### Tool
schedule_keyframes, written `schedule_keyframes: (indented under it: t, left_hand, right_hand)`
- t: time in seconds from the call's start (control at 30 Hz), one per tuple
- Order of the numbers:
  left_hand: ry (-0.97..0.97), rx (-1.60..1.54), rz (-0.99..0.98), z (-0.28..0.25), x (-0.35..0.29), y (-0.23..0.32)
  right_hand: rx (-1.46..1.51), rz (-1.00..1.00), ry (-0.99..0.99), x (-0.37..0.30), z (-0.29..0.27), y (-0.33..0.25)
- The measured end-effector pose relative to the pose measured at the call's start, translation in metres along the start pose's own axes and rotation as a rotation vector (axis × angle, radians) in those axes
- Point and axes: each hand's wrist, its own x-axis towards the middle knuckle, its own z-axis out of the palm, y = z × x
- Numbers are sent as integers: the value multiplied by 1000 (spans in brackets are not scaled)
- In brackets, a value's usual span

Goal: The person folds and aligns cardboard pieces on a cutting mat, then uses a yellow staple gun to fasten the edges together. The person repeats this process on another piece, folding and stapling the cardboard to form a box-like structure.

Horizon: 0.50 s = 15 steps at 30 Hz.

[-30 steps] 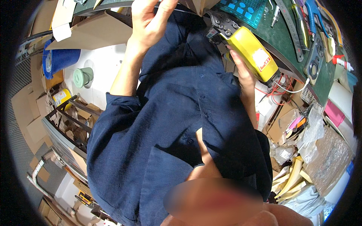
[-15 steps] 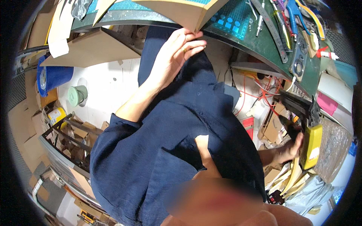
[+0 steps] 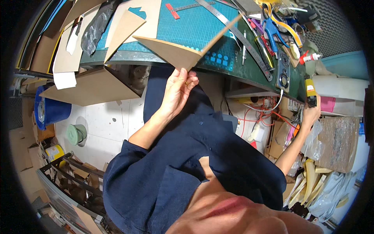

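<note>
My left hand [image 3: 180, 91] pinches the lower corner of a brown cardboard piece [image 3: 171, 52] between thumb and fingers. Two flat panels meet at that corner, and the piece rests over the table's near edge, above the cutting mat [image 3: 183, 29]. Far to the right, beside the table's edge, my right hand [image 3: 311, 113] is wrapped around a yellow-and-black tool [image 3: 310, 87]. Its exact kind does not show. A steel ruler [image 3: 249, 48] lies on the mat and table between the hands.
Clamps with blue handles [image 3: 270, 29], pens and a glue bottle [image 3: 311, 57] crowd the table's right side. Cut board pieces [image 3: 122, 37] lie at the left. Below are a blue bin [image 3: 52, 107], a green pot [image 3: 76, 134] and tangled red cables [image 3: 269, 113].
My right hand has come up and forward with the yellow-and-black tool, to the table's right edge. My left hand stays at the cardboard corner, and the view has shifted to show more of the table.
</note>
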Motion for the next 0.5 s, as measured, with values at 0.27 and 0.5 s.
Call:
schedule_keyframes:
  t: [0.27,0.5]
  left_hand:
    - [-88,425,176,5,6,23]
    - [-93,543,176,13,17,39]
  right_hand:
    - [-76,-44,-98,21,40,-7]
    - [130,-46,-287,40,59,13]
